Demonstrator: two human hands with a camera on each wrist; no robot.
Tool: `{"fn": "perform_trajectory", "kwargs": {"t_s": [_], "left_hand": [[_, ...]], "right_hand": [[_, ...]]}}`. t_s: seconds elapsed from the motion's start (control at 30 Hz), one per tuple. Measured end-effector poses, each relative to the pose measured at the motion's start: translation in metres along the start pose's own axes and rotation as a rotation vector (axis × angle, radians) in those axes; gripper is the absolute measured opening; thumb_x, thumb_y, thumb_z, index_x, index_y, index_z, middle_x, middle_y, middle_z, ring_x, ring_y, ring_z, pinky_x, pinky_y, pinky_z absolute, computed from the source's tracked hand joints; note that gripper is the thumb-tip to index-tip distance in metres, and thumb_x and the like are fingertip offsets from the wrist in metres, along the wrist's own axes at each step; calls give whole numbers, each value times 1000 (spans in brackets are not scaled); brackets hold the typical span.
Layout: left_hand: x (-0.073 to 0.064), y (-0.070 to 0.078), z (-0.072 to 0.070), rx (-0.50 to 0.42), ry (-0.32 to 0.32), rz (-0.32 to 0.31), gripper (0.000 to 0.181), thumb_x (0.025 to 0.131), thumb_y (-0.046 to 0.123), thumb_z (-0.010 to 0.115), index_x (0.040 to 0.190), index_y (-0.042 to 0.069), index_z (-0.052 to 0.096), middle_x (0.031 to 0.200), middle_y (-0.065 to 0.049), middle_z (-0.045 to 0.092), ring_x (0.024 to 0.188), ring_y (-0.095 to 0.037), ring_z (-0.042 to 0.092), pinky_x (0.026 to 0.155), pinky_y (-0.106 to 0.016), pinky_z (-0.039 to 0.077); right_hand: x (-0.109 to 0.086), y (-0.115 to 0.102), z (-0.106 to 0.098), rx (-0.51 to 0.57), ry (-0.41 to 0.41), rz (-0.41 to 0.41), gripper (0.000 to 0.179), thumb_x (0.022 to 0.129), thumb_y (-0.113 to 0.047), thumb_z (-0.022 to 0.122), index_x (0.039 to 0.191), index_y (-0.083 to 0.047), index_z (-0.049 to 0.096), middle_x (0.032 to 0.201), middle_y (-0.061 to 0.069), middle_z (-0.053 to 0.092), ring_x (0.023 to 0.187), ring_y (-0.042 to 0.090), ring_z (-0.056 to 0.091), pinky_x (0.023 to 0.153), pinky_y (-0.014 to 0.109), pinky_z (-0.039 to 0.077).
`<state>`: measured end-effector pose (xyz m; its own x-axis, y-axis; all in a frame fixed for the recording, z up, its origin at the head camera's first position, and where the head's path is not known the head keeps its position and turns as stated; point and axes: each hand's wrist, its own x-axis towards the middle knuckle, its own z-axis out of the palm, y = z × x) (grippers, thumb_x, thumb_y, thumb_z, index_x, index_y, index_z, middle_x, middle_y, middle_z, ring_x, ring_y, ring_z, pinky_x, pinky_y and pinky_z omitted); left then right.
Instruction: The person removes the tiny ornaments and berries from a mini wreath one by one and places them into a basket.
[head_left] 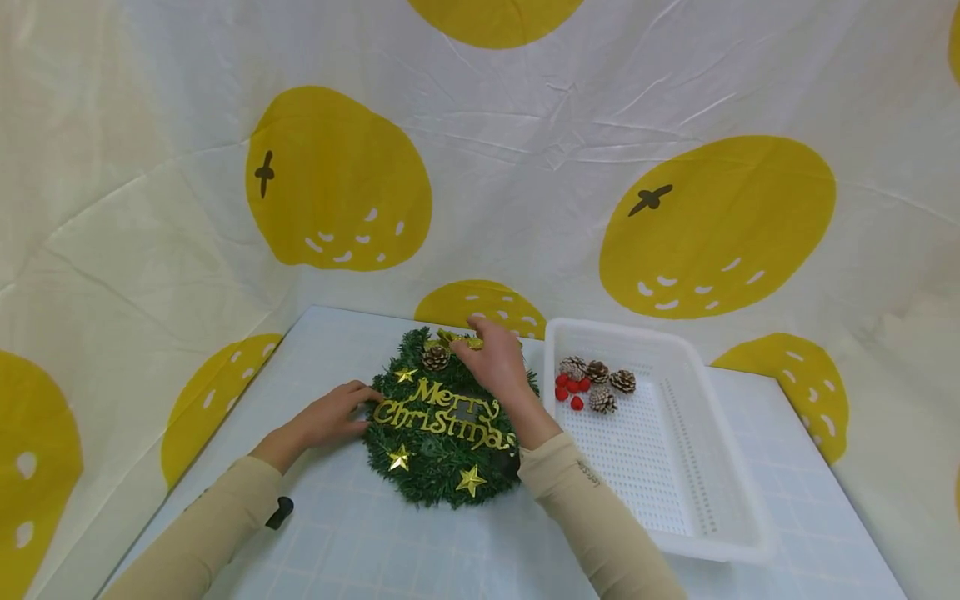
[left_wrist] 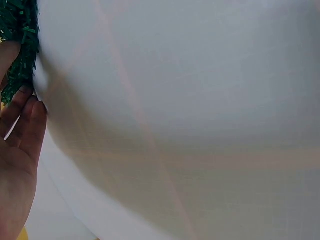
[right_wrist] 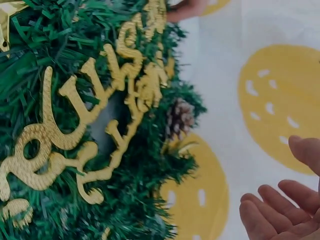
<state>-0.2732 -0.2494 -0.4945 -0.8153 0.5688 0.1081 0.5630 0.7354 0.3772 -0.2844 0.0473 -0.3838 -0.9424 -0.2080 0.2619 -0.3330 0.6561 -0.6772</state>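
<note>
A green Christmas wreath (head_left: 420, 492) lies on the table, with gold "Merry Christmas" lettering (head_left: 450, 414), gold stars (head_left: 471, 481) and a pinecone (head_left: 435, 358) on it. My left hand (head_left: 333, 414) touches the wreath's left edge. In the left wrist view, the fingers (left_wrist: 32, 127) of that hand lie fairly straight against the green tinsel. Over the wreath's top right is my right hand (head_left: 495, 358), beside a shiny gold decoration (head_left: 450, 337) that it partly hides. The right wrist view shows this hand (right_wrist: 287, 210) with thumb and fingers apart and nothing between them.
To the right of the wreath stands a white plastic basket (head_left: 738, 467). Several pinecones (head_left: 602, 398) and red berries (head_left: 577, 403) lie at its far left. A small black object (head_left: 280, 512) is by the left forearm. Behind the table hangs a white cloth (head_left: 517, 208) with yellow fruit shapes.
</note>
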Motion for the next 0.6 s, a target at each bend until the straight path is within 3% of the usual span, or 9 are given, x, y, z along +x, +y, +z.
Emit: {"fn": "perform_trajectory", "kwargs": {"t_s": [0.2,0.6], "left_hand": [[-1,0,-1,2,6,5,38,85,8,69,122,8,61,116,-13,57,104,-33,57,88,-51,49],[0,-2,1,-2,5,-9,38,85,8,69,122,8,61,116,-13,57,105,-33,57,89,-51,49]], "right_hand": [[4,2,18,-30,-44,26,53,94,-28,67,139,-5,53,136,14,57,122,31,55,98,48,47],[9,19,45,-38,-129,-7,57,94,-28,66,144,-5,48,140,12,54,124,31,54,99,48,46]]}}
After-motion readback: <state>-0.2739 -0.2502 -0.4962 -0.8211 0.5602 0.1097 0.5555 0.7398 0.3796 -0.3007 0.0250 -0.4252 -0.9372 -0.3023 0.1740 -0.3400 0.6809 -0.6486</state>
